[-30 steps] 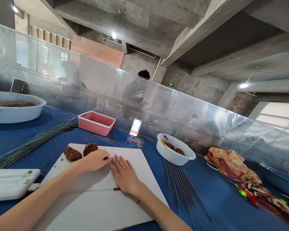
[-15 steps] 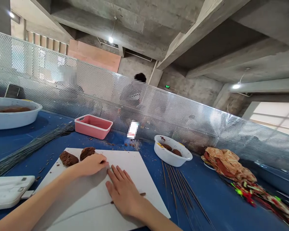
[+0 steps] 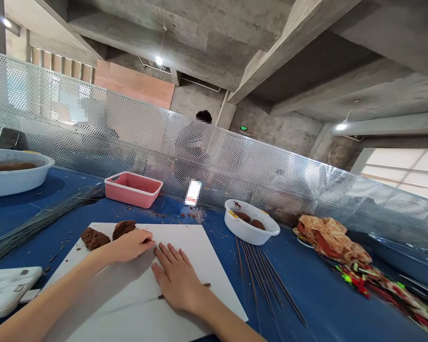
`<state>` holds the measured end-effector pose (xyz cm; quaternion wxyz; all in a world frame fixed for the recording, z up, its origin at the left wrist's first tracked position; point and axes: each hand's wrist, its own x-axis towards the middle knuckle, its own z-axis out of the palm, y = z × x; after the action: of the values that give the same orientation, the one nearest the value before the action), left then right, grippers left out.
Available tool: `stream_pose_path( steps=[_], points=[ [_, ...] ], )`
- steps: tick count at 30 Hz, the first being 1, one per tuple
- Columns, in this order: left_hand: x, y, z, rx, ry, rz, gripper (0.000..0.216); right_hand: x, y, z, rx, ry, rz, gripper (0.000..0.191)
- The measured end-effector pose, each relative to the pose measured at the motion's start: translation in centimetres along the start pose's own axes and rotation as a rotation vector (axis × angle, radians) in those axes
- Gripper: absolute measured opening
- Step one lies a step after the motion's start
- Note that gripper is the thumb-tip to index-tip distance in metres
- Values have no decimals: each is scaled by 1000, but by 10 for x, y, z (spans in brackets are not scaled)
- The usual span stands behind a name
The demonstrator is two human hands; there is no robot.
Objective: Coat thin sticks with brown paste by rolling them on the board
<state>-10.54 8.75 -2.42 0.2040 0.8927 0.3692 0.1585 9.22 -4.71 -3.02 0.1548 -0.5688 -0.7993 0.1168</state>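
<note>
A white board (image 3: 185,240) lies on the blue table (image 3: 306,294) in front of me. My right hand (image 3: 176,278) lies flat on it, fingers stretched out, over a thin brown stick (image 3: 206,285) whose ends show on either side of the palm. My left hand (image 3: 130,244) rests curled on the board just left of the right fingertips; what its fingers pinch is hidden. Two brown clay-like lumps (image 3: 92,237) sit at the board's far left corner, close behind my left hand.
Thin brown sticks (image 3: 260,275) lie right of the board, a bundle of grey wires (image 3: 39,221) at its left. There are a pink tray (image 3: 133,189), a white bowl with brown lumps (image 3: 251,221), a big white basin (image 3: 14,172), crumpled coloured wrapping (image 3: 333,237) and a perforated metal screen (image 3: 235,166) with people behind.
My right hand has slid a little back toward me on the board, rolling over the stick. The camera has shifted slightly; my left hand stays in place.
</note>
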Motion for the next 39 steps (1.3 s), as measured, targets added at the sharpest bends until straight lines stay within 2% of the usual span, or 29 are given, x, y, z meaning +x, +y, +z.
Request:
stream_pose_path(
  steps=[5,9,15,26,30,34,39],
  points=[
    [1,-4,-2,-30,-8,25,40,30,9,2,-13,20,43,63],
    [1,-2,-4,-45,-60,13,37,36,11,4,-19,26,42,63],
    [0,0,-5,-23,-62,-1,37,22,7,6,-2,48,20,65],
    [-5,8,-9,-71,-87,-24,37,-23,-3,8,36,47,-24,66],
    [-6,12,-11,-76,-70,-6,39,-24,-2,11,35,54,-38,64],
    [-7,11,-9,-182,-85,-17,40,-18,-1,13,16,93,-51,60],
    [-5,11,-7,-385,-96,-124,42,-11,2,10,26,88,-83,58]
  ],
)
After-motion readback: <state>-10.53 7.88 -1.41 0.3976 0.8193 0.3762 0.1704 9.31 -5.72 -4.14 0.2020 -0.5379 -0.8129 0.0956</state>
